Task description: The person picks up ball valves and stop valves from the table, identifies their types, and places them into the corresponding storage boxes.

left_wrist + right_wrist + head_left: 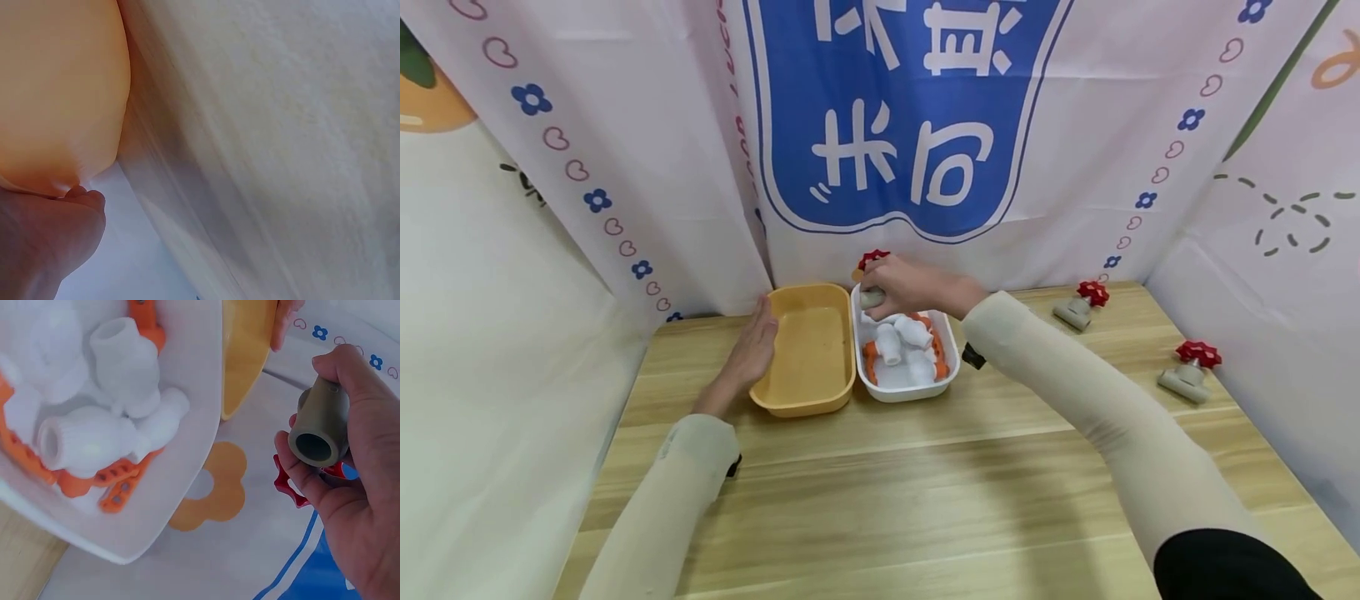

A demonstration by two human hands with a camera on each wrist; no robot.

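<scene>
My right hand [912,286] grips a grey pipe valve [322,425] with a red handwheel [290,481], above the back of a white bin [901,395]. Its open pipe end faces the right wrist camera. Inside the bin lie several white valves [87,440] with orange lever handles [119,494]. Against the left side of a yellow bin [808,354] rests my left hand [751,350], its fingers straight along the rim. In the left wrist view only part of that hand [53,240] shows beside the yellow wall.
Two more grey valves with red handwheels stand at the right of the wooden table [895,500], one near the back [1075,312] and one closer to the right edge [1186,383]. A printed cloth [1060,200] hangs right behind both bins.
</scene>
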